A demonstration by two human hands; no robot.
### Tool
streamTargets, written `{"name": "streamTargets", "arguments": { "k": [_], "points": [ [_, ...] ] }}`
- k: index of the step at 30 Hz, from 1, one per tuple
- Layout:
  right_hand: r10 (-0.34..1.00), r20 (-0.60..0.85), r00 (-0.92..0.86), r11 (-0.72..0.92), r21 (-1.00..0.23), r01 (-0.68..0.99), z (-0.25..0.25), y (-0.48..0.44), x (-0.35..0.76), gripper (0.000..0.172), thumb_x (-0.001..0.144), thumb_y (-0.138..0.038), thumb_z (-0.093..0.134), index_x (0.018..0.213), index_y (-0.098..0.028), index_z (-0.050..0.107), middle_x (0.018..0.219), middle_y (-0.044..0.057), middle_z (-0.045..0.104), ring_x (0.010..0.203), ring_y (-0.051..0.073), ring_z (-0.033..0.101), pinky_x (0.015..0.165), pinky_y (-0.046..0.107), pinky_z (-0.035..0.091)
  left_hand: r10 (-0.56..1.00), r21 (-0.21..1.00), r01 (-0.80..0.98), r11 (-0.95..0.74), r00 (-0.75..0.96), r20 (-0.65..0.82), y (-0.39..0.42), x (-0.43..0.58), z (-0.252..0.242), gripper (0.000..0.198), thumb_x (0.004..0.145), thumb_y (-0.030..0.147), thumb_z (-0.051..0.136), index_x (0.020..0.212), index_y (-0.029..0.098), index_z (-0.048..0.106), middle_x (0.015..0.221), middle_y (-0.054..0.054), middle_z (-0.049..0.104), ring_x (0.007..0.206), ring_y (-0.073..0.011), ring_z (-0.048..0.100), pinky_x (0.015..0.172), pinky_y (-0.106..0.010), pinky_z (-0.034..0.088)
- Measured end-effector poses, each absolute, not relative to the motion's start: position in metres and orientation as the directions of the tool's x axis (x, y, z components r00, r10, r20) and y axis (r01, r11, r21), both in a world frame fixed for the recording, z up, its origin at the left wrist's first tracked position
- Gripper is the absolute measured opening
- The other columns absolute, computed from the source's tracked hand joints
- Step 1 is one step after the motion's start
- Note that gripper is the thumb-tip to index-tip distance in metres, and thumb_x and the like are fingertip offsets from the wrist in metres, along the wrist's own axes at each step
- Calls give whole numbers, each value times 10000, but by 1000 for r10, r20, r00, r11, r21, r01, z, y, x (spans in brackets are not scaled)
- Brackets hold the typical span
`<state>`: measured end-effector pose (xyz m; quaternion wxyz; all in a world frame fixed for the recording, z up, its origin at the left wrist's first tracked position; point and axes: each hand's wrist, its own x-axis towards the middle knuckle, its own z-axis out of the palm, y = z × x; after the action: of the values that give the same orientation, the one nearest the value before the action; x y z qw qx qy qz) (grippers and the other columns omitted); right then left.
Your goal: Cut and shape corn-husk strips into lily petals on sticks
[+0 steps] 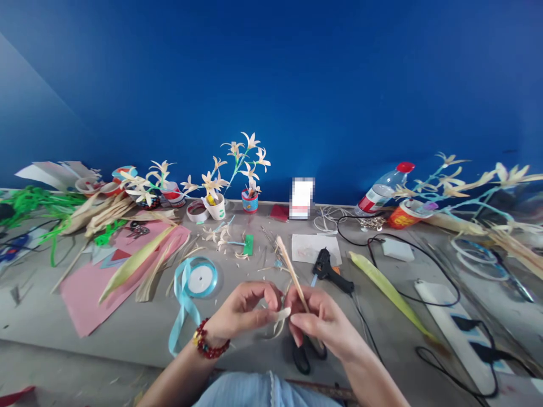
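My left hand (248, 310), a beaded bracelet at its wrist, is closed in a pinch on a small pale strip of dried husk (283, 314) in front of me. Close beside it, my right hand (324, 321) is closed around a long, slender piece of pale husk (290, 261) that slants up and away. The right fingertips are near the strip's end; whether they touch it I cannot tell. Black scissors (301, 360) lie below the hands, partly hidden. Finished husk flowers (223, 236) rest on the table beyond.
Blue ribbon (186, 308) trails from its roll at left, near pink paper (78, 302) and yellowish husk leaves. A black glue gun (333, 271), a husk (384, 291), cables and a power strip (460, 333) lie at right. Cups of flowers and a bottle (382, 189) line the blue wall.
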<state>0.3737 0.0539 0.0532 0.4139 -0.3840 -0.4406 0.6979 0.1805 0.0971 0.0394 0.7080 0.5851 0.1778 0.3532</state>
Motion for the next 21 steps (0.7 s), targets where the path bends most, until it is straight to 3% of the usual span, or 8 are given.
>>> {"name": "streamTargets", "arguments": {
  "k": [3, 10, 16, 21],
  "points": [
    [925, -168, -341, -243, -952, -189, 56, 52, 363, 167, 723, -275, 666, 673, -196, 527, 454, -53, 555, 367, 84, 463, 410, 200, 307, 702, 954, -295, 48, 690, 178, 97, 181, 39, 207, 855, 305, 685, 763, 144, 593, 820, -61, 616, 810, -173, 546, 785, -299, 415],
    [964, -199, -177, -229, -959, -165, 56, 63, 388, 126, 718, -256, 644, 677, -183, 551, 451, -59, 524, 350, 64, 410, 378, 187, 199, 744, 922, -370, 115, 647, 167, 94, 178, 39, 285, 802, 361, 738, 715, 145, 574, 732, -36, 565, 731, -157, 506, 749, -299, 414],
    [917, -172, -360, -240, -958, -156, 58, 58, 375, 152, 732, -286, 671, 706, -177, 569, 482, -55, 534, 395, 85, 479, 412, 191, 280, 698, 966, -257, 29, 697, 164, 99, 178, 39, 235, 837, 333, 700, 743, 147, 593, 781, -48, 596, 768, -166, 541, 757, -288, 420],
    [943, -210, -259, -260, -949, -179, 52, 63, 371, 159, 707, -273, 656, 627, -187, 548, 453, -53, 526, 356, 79, 440, 386, 196, 264, 713, 967, -251, 49, 687, 143, 99, 179, 39, 264, 806, 363, 725, 720, 144, 605, 760, -52, 592, 765, -175, 539, 761, -294, 422]
  ]
}}
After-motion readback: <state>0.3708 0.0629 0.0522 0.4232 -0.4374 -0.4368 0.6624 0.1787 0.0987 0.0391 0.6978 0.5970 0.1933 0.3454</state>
